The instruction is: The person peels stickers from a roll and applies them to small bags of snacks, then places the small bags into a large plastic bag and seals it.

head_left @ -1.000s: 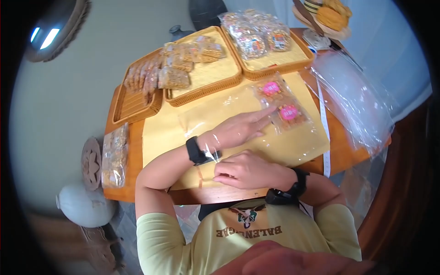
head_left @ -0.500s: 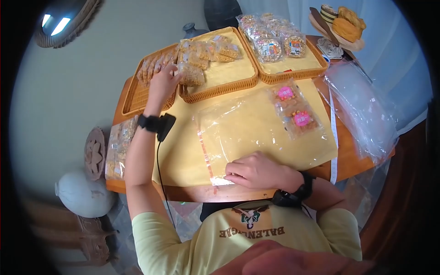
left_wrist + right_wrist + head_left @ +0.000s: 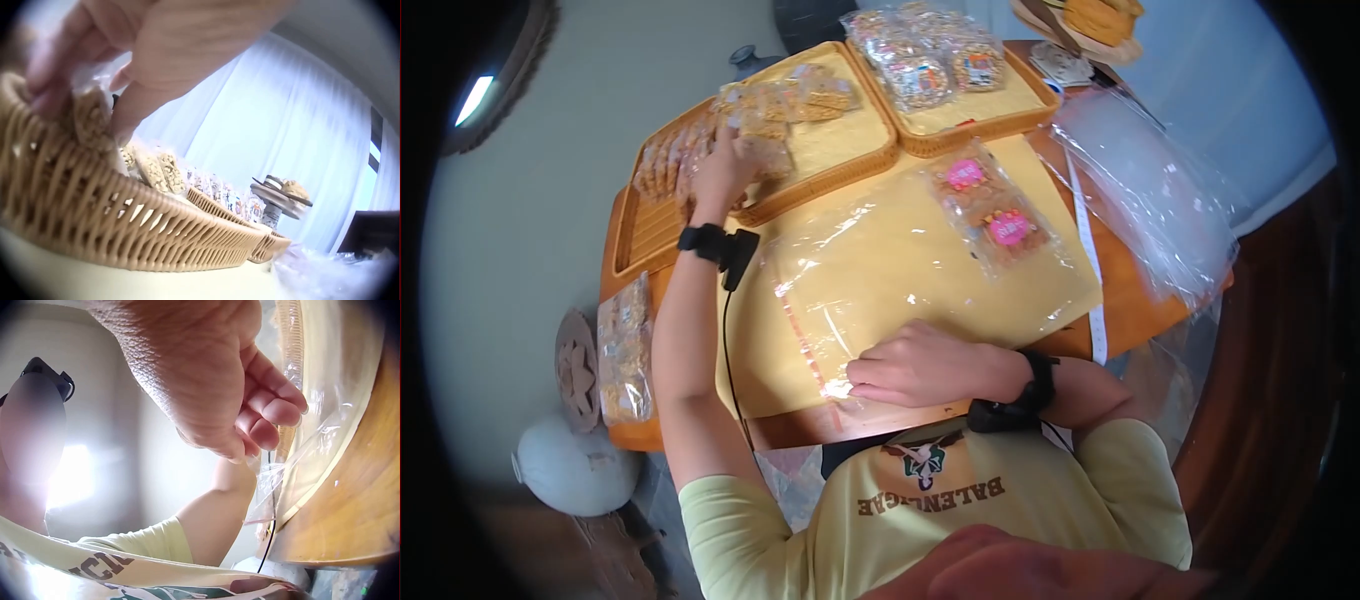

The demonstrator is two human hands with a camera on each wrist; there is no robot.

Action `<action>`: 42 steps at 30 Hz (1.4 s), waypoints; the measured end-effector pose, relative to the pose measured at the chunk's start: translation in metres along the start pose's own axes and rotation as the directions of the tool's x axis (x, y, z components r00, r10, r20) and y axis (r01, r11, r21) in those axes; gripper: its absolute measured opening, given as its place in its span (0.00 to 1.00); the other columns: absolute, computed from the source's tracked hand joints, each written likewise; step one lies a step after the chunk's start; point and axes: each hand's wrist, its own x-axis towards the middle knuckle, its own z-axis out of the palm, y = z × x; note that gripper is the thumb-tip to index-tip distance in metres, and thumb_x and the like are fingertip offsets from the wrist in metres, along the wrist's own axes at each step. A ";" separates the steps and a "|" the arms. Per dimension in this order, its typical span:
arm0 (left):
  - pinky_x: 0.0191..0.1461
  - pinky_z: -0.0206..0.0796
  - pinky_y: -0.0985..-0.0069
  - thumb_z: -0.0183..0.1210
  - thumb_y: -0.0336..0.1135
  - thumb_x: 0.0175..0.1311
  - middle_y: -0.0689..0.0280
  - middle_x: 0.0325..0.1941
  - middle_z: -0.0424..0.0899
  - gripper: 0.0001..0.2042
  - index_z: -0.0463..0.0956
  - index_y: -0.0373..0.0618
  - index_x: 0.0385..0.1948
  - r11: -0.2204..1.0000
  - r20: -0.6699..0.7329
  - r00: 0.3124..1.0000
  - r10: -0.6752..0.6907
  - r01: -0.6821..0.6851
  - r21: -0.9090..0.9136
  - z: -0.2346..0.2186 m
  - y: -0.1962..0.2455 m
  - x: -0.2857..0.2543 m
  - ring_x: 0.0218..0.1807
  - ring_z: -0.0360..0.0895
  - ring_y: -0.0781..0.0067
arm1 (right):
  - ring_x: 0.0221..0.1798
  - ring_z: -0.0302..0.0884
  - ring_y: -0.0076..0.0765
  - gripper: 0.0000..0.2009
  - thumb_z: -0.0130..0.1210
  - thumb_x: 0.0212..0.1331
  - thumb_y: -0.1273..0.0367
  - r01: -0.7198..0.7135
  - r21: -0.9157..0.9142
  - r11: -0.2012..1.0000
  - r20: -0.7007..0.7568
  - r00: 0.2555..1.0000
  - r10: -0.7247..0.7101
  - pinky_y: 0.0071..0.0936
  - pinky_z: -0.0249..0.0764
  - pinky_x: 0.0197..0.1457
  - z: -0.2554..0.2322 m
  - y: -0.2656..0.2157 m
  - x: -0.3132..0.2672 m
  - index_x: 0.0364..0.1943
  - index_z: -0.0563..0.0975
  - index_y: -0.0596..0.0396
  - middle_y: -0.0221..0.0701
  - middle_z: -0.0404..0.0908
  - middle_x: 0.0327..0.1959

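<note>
My left hand [image 3: 723, 177] is over the left end of the wicker baskets. In the left wrist view its thumb and fingers pinch a clear-wrapped nut snack [image 3: 94, 122] just above the basket rim [image 3: 181, 215]. My right hand [image 3: 920, 365] rests near the table's front edge, its curled fingers pinching the corner of a large clear plastic bag [image 3: 880, 270]. In the right wrist view the bag's film [image 3: 272, 478] hangs from thumb and fingertips [image 3: 264, 433]. Two snacks with pink labels [image 3: 1007, 228] lie side by side at the bag's far right.
A middle basket [image 3: 825, 190] holds several wrapped snacks; a right basket [image 3: 980, 135] holds round packs. A stack of clear bags [image 3: 1150, 190] lies at right, beside a white measuring tape [image 3: 1085, 240]. Packed snacks [image 3: 625, 350] sit on the table's left edge.
My left hand has gone from beside the pink-labelled snacks over to the left baskets, where it now pinches a snack. The right hand has stayed at the bag's near corner.
</note>
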 end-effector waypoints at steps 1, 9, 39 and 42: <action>0.19 0.66 0.74 0.56 0.37 0.48 0.58 0.19 0.76 0.22 0.60 0.45 0.46 0.972 0.092 0.991 -0.096 0.113 -0.206 -0.008 0.002 -0.003 0.16 0.74 0.67 | 0.19 0.71 0.45 0.09 0.48 0.54 0.64 0.025 0.009 1.000 -0.010 1.000 -0.025 0.37 0.65 0.21 0.001 0.001 -0.001 0.23 0.68 0.54 0.35 0.71 0.15; 0.15 0.54 0.86 0.52 0.30 0.56 0.68 0.23 0.71 0.11 0.60 0.47 0.38 0.541 0.017 0.997 -0.082 0.059 -0.839 -0.074 -0.006 -0.079 0.13 0.63 0.83 | 0.19 0.70 0.41 0.09 0.49 0.53 0.65 0.064 -0.045 0.997 -0.029 0.997 -0.065 0.34 0.66 0.21 0.006 0.002 0.002 0.22 0.68 0.53 0.33 0.70 0.15; 0.26 0.71 0.78 0.48 0.34 0.63 0.70 0.26 0.66 0.08 0.57 0.46 0.31 0.119 0.557 0.530 0.639 0.648 -0.752 -0.012 0.118 -0.137 0.22 0.76 0.74 | 0.14 0.69 0.26 0.06 0.51 0.40 0.70 0.120 -0.497 0.859 -0.045 0.985 -0.164 0.23 0.63 0.14 -0.008 -0.033 -0.004 0.18 0.66 0.55 0.27 0.64 0.10; 0.29 0.72 0.78 0.49 0.34 0.62 0.68 0.28 0.67 0.08 0.58 0.46 0.31 0.093 0.511 0.490 0.706 0.651 -0.753 -0.006 0.136 -0.138 0.27 0.77 0.72 | 0.14 0.69 0.26 0.07 0.51 0.40 0.70 0.131 -0.489 0.862 -0.057 0.982 -0.181 0.23 0.62 0.14 -0.004 -0.032 -0.004 0.18 0.65 0.56 0.27 0.64 0.10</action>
